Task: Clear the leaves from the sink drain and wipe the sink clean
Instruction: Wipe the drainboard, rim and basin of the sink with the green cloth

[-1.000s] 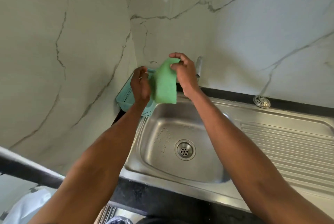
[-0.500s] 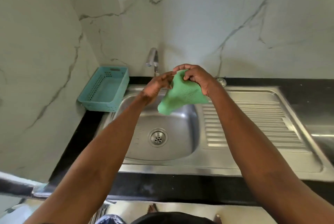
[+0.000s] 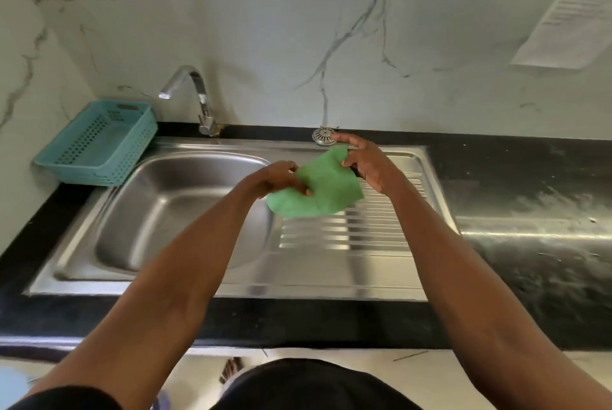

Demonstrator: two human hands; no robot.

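A green cloth (image 3: 323, 189) hangs spread between both hands above the inner end of the ribbed drainboard (image 3: 351, 230). My left hand (image 3: 280, 179) pinches its left edge and my right hand (image 3: 366, 162) pinches its top right corner. To the left lies the steel sink basin (image 3: 165, 207); my left forearm hides its drain. No leaves show in the basin. A round metal strainer (image 3: 324, 136) rests on the sink's back rim, just beyond my right fingers.
A curved chrome tap (image 3: 195, 96) stands behind the basin. A teal plastic basket (image 3: 99, 143) sits in the left corner against the marble wall. Black countertop (image 3: 536, 197) stretches to the right of the drainboard. A printed sheet (image 3: 569, 12) hangs on the wall at upper right.
Both hands have carried the cloth from beside the teal basket rightward over to the drainboard, and the cloth is spread wider. The view has swung right; the drain is now hidden.
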